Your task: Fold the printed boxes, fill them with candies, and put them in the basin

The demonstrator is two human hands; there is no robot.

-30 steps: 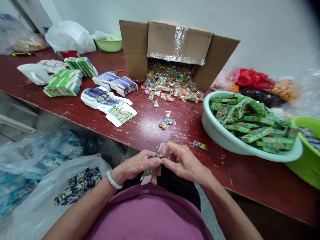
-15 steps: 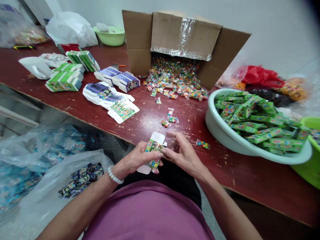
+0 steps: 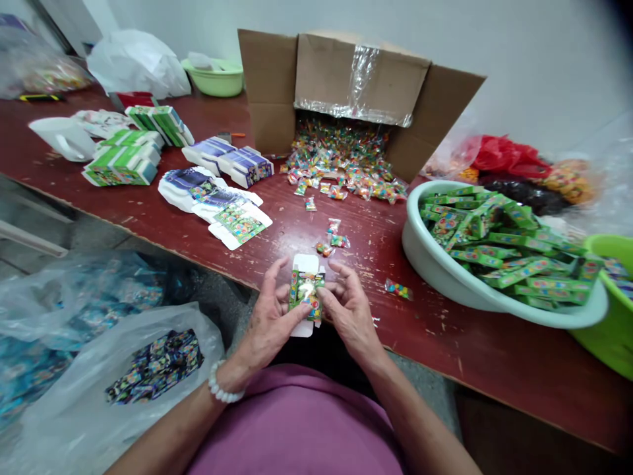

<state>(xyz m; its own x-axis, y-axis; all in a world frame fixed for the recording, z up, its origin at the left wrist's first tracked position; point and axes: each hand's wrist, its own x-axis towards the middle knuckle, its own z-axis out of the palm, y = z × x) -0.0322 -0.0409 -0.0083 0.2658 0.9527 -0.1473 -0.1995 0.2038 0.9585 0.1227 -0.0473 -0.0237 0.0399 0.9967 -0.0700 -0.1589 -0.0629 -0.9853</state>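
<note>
A small green printed candy box [image 3: 307, 287] with white end flaps sticking out at top and bottom is held between my two hands at the table's front edge. My left hand [image 3: 271, 315] grips its left side, thumb across the printed face. On the other side, my right hand [image 3: 349, 307] pinches the right edge with thumb and fingers. Just beyond the box lie a few wrapped candies [image 3: 339, 241]. One more candy packet [image 3: 398, 289] rests to the right of my right hand. Flat unfolded cartons [image 3: 240, 224] are stacked to the left.
An open cardboard box [image 3: 363, 79] on its side spills wrapped candies [image 3: 341, 158]. At right, a pale blue basin [image 3: 445, 287] holds many green boxes, beside a lime tub [image 3: 610, 330]. Purple cartons [image 3: 227, 158] and green cartons [image 3: 123, 158] stand left. Plastic bags [image 3: 163, 422] sit below the table.
The box has turned from slanted to nearly upright in my hands. My left fingers have opened out along its side, and my right hand has come onto its right edge. The view shifted slightly.
</note>
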